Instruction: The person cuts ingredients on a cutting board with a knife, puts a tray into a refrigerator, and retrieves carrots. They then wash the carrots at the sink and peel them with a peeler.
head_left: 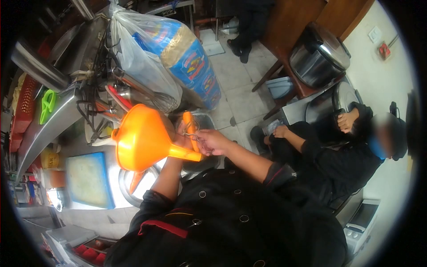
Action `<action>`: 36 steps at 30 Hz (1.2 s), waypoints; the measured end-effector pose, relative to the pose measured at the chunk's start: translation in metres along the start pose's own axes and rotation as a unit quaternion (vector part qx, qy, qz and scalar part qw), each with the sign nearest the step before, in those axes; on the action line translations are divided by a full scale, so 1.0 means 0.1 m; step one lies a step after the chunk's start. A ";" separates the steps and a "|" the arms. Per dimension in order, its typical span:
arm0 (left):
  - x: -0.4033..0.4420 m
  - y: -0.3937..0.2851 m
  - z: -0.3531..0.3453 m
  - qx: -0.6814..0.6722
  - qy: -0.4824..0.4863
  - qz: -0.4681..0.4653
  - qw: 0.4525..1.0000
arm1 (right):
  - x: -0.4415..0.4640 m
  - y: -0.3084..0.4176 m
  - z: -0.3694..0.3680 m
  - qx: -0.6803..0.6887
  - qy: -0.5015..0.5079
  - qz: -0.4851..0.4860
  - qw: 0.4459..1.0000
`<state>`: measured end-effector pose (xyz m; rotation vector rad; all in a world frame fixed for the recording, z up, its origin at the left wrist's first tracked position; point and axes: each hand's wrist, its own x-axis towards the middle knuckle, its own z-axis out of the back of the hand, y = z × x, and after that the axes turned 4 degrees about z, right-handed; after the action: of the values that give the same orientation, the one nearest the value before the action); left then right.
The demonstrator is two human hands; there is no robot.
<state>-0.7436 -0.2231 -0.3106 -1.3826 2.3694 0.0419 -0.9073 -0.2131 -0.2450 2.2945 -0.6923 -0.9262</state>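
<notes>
A large orange funnel [142, 139] tilts in front of my hands, its spout towards my right wrist; I cannot tell what holds it up. Partly hidden behind it, my left hand [181, 133] is closed around a long orange piece [190, 127] that looks like a carrot. My right hand [214, 142] pinches a thin metal tool with wire loops [192, 135] against that piece. Under both hands is a metal basin [204, 120]. The pointed end of another orange piece [136, 181] shows below the funnel, over a round metal surface.
A blue-edged cutting board [89, 180] lies on the counter at left. Bagged blue packages [187, 58] stand ahead, near a whisk [164, 102]. Green tongs [47, 107] hang on the shelf edge. A seated co-worker [338, 164] is close on the right, by large metal cookers [320, 55].
</notes>
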 end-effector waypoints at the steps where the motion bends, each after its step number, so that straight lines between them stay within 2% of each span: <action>1: 0.06 -0.02 0.03 0.010 0.021 -0.015 1.000 | -0.01 -0.01 0.01 -0.001 -0.001 0.000 1.000; 3: 0.14 -0.07 0.07 0.017 0.043 -0.026 0.999 | -0.05 -0.03 0.03 -0.006 0.006 -0.029 1.000; 5: 0.18 -0.12 0.08 0.002 0.099 -0.002 0.995 | -0.10 -0.05 0.04 -0.022 -0.002 -0.039 0.999; 6: 0.20 -0.16 0.13 0.042 0.140 0.003 0.989 | -0.12 -0.06 0.04 -0.039 -0.005 -0.048 0.998; 10: 0.38 -0.28 0.39 0.048 0.104 -0.022 0.993 | -0.16 -0.14 0.06 -0.050 -0.008 -0.081 0.995; 12: 0.50 -0.31 0.57 -0.034 0.081 -0.039 0.995 | -0.18 -0.18 0.07 -0.076 -0.021 -0.127 0.989; 15: 0.64 -0.40 0.81 -0.100 0.120 -0.038 0.987 | -0.23 -0.20 0.06 -0.069 -0.037 -0.182 0.980; 17: 0.61 -0.38 0.82 -0.080 0.104 -0.046 0.990 | -0.23 -0.23 0.06 -0.096 -0.041 -0.176 0.979; 19: 0.55 -0.33 0.75 -0.061 0.088 -0.056 0.993 | -0.26 -0.18 0.02 -0.110 -0.052 -0.143 0.982; 21: 0.45 -0.24 0.68 -0.016 0.001 -0.030 0.999 | -0.26 -0.05 -0.06 -0.148 -0.068 -0.110 0.980; 23: 0.27 -0.13 0.54 0.001 0.014 -0.032 0.999 | -0.22 -0.01 -0.08 -0.184 -0.085 -0.077 0.976; 25: 0.04 -0.02 0.18 0.017 0.027 -0.038 0.999 | -0.14 -0.05 -0.06 -0.154 -0.111 0.021 0.982; 26: -0.11 0.02 -0.08 0.028 0.028 -0.024 0.999 | -0.11 -0.03 -0.06 -0.154 -0.108 0.021 0.982; 27: -0.20 0.04 -0.19 0.040 0.029 -0.009 0.999 | -0.09 -0.01 -0.07 -0.227 -0.129 0.059 0.963; 28: -0.12 0.04 0.05 0.043 0.036 -0.029 0.998 | -0.07 0.00 -0.08 -0.298 -0.149 0.097 0.938; 29: -0.11 0.05 0.11 0.044 0.035 -0.030 0.998 | -0.05 -0.01 -0.10 -0.297 -0.147 0.098 0.938; 31: -0.13 0.07 0.03 -0.012 -0.013 -0.029 0.999 | 0.02 -0.05 -0.12 -0.455 -0.222 0.179 0.843; 33: -0.23 0.10 -0.11 -0.014 -0.043 -0.018 0.999 | 0.32 -0.35 0.07 -0.412 -0.211 0.204 0.862; 34: -0.28 0.11 -0.20 0.021 -0.018 -0.026 0.999 | 0.38 -0.39 0.07 -0.371 -0.200 0.228 0.878; 36: -0.33 0.12 -0.31 0.057 0.007 -0.034 0.998 | 0.34 -0.38 0.03 -0.372 -0.205 0.223 0.877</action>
<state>-0.7494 -0.1963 -0.2723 -1.4133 2.2954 -0.1196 -0.8792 -0.2092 -0.2872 1.2053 -0.8079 -1.1920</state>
